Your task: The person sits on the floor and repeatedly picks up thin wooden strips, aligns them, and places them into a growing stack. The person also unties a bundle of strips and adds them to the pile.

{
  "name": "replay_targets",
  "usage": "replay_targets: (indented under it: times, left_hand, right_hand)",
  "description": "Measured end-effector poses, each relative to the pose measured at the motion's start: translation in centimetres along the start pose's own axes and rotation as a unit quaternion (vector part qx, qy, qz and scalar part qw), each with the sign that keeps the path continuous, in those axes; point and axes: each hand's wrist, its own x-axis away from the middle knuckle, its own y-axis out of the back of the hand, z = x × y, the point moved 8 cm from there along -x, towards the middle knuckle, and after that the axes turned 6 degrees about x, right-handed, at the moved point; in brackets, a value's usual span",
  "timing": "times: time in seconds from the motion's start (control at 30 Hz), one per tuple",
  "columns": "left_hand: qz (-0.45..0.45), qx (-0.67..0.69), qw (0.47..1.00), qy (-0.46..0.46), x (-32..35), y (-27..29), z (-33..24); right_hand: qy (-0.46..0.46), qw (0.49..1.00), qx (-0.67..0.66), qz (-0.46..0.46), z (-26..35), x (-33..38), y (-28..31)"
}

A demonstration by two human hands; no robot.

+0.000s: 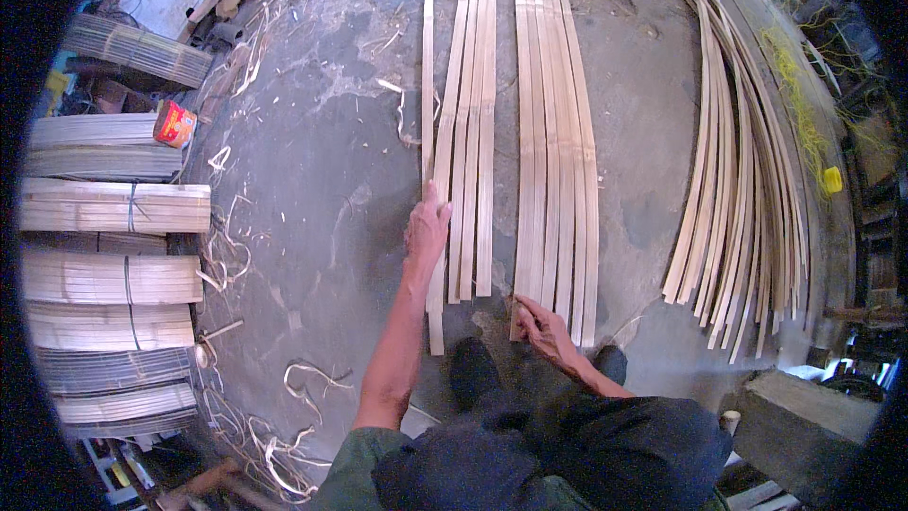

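Long pale bamboo strips lie lengthwise on the floor in two side-by-side groups, the left group (470, 118) and the right group (556, 137). A narrow gap runs between them. My left hand (427, 227) rests on the outermost strip (427, 76) of the left group, its fingers stretched forward along it. Nearer to me, my right hand (547, 329) is closed at the near end of the right group's leftmost strip (521, 237), thumb and fingers at its edge. The palm side of both hands is hidden.
A fanned pile of loose strips (733, 199) lies to the right. Tied bundles of slats (113, 279) are stacked on the left, with a red container (174, 124) on them. Curly shavings (274, 445) litter the floor. A concrete block (804, 407) stands at the lower right.
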Motion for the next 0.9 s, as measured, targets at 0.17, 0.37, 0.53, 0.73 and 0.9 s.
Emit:
replay_targets:
  times: [0.17, 0.37, 0.53, 0.73, 0.9]
  left_hand:
    - [0.007, -0.028, 0.999, 0.022, -0.8, -0.3, -1.0]
    - [0.020, -0.055, 0.998, 0.026, -1.1, -1.0, -0.7]
    - [0.026, -0.092, 0.995, 0.028, -1.7, -1.4, 0.4]
    - [0.031, -0.092, 0.995, 0.021, -2.2, -1.0, -0.2]
    - [0.064, -0.122, 0.990, 0.038, -1.2, -1.4, -2.1]
  right_hand:
    - [0.009, 0.999, 0.032, -0.002, 2.4, 0.2, 0.6]
    - [-0.025, 1.000, -0.013, 0.007, 2.0, 0.0, 0.6]
    - [0.014, 1.000, -0.013, 0.000, 2.3, -0.2, 0.6]
    - [0.006, 1.000, 0.006, -0.014, 1.1, -0.3, 0.5]
    - [0.002, 1.000, 0.013, -0.009, 1.2, -0.4, 0.6]
